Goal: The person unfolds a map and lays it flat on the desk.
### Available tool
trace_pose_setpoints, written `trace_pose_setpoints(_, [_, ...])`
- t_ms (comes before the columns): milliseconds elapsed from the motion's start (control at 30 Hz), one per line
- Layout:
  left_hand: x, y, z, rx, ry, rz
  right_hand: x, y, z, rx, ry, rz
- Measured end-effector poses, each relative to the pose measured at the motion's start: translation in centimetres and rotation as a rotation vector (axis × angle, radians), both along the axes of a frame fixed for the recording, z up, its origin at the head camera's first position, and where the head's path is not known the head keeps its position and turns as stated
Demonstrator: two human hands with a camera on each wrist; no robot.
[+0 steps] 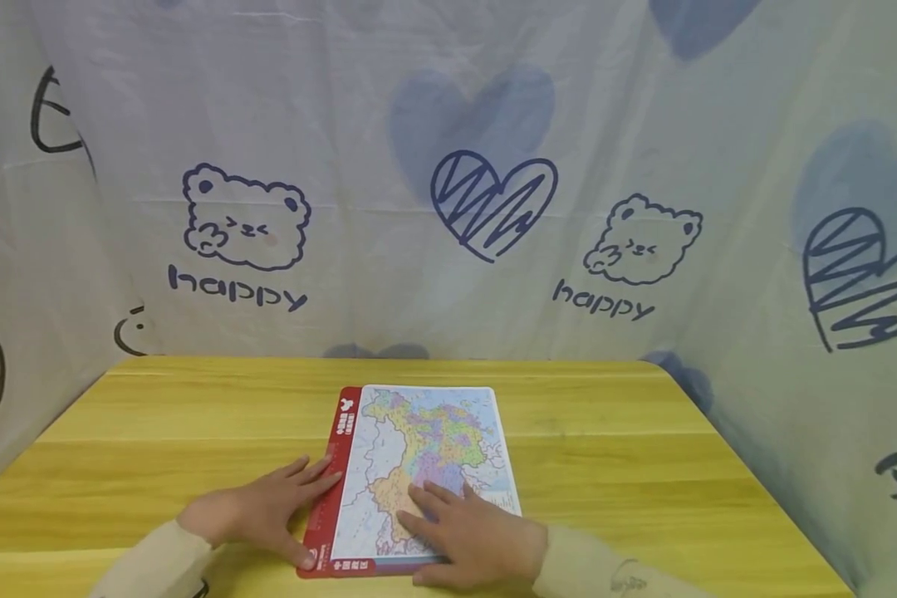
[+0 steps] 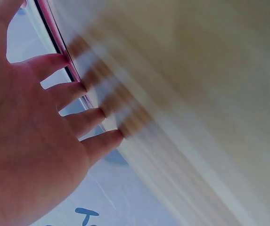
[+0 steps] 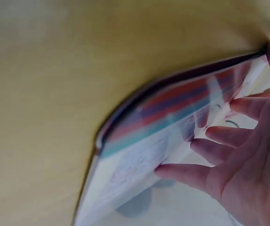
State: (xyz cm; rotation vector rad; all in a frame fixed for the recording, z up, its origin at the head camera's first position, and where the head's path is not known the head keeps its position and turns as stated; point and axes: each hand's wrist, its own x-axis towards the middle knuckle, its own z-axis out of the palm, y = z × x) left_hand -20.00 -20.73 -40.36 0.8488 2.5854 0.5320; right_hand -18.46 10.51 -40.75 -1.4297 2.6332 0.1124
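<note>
A flat, glossy map board (image 1: 433, 423) with a red strip down its left side lies on the table, its coloured regions facing up. My left hand (image 1: 265, 507) rests along the red strip, fingers spread, with the thumb at the near left corner. In the left wrist view, the extended fingers (image 2: 85, 123) reach the board's edge and the table beside it. Over the lower right part of the map lies my right hand (image 1: 478, 536), covering that area. The right wrist view shows its straight fingers (image 3: 186, 173) touching the shiny surface, while the thumb is at the near edge.
The board lies on a yellow wood-grain table (image 1: 605, 432), whose surface extends to both sides and behind it. A pale curtain (image 1: 366, 241) printed with hearts and bears hangs around the table's far edge and sides.
</note>
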Motion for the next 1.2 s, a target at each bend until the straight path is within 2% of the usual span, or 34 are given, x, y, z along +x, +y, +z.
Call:
trace_pose_setpoints(233, [0.0, 0.2, 0.1, -0.008, 0.002, 0.006, 0.4, 0.1, 0.1, 0.014, 0.079, 0.061])
trace_pose_setpoints(500, [0.0, 0.2, 0.1, -0.008, -0.027, 0.024, 0.1, 0.0, -0.1, 0.028, 0.088, 0.078])
trace_pose_setpoints(633, [-0.1, 0.3, 0.1, -0.012, -0.021, 0.023, -0.1, 0.0, -0.2, 0.036, 0.152, 0.135])
trace_pose_setpoints(733, [-0.1, 0.4, 0.2, -0.007, -0.021, 0.026, 0.2, -0.3, -0.1, 0.066, 0.283, 0.214])
trace_pose_setpoints(867, [0.0, 0.5, 0.3, 0.000, -0.023, 0.025, 1.2, -0.9, 0.4, 0.093, 0.384, 0.268])
trace_pose_setpoints(1100, [0.0, 0.5, 0.1, -0.002, -0.010, 0.032, 1.7, -0.9, 0.6, 0.080, 0.442, 0.278])
trace_pose_setpoints(1200, [-0.1, 0.5, 0.1, 0.003, -0.008, 0.027, 1.6, -0.7, 0.8, 0.084, 0.418, 0.276])
